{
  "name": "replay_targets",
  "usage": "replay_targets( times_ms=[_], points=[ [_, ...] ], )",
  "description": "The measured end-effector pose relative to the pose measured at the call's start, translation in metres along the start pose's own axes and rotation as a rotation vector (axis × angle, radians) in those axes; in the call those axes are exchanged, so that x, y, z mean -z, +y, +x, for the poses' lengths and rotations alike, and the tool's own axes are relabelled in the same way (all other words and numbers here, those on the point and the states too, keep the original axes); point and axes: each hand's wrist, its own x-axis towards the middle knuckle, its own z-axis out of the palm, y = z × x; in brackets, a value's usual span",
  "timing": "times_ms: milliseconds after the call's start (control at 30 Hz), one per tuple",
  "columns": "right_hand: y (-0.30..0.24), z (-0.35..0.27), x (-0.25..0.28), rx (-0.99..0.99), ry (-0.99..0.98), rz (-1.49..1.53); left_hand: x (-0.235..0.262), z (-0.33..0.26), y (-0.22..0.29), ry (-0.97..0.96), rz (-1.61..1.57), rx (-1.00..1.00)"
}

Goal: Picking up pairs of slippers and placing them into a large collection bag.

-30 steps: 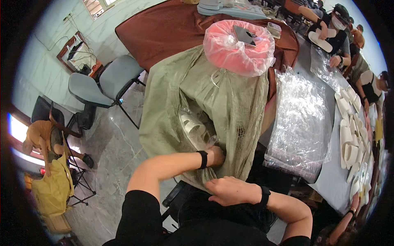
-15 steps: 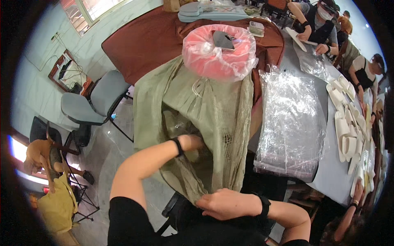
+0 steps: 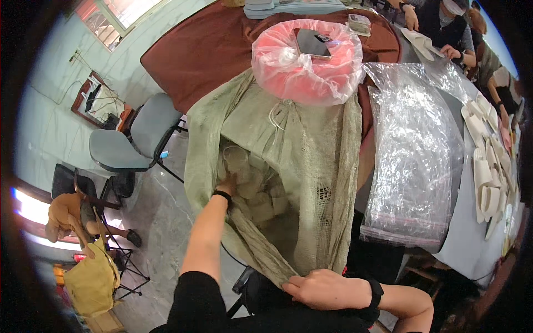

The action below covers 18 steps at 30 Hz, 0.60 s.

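Note:
A large green woven sack [image 3: 261,122] stands before me with its mouth open. My right hand [image 3: 327,288] is closed on the near edge of the sack's mouth, pinching the bunched fabric. Inside the opening, my left hand [image 3: 226,186] reaches along the left side, beside a clear plastic-wrapped bundle [image 3: 237,158]. Its fingertips are partly hidden against the contents, so their grip does not show. Several pale, plastic-wrapped pieces [image 3: 261,205] lie deeper in the sack, dim and hard to make out.
A pink bundle in clear plastic [image 3: 305,77] with a phone [image 3: 312,43] on top lies behind the sack on a brown-covered table [image 3: 189,61]. Clear plastic bags [image 3: 411,161] and white slippers [image 3: 486,183] are at right, with co-workers beyond. A grey chair [image 3: 119,150] stands left.
My left hand has shifted left and up inside the sack, and the opening shows more of the wrapped pieces. My right hand still holds the edge.

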Motion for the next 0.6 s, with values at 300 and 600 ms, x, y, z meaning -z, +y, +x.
replay_targets(
  times_ms=[300, 600],
  points=[
    [0.008, -0.023, 0.028, -0.008, 0.209, -0.390, -0.027, 0.026, -0.046, -0.050, 0.071, 0.220],
    [0.125, -0.177, 0.184, -1.380, 0.684, -0.676, 0.003, -0.137, -0.034, 0.169, 0.059, -0.213]
  ],
)
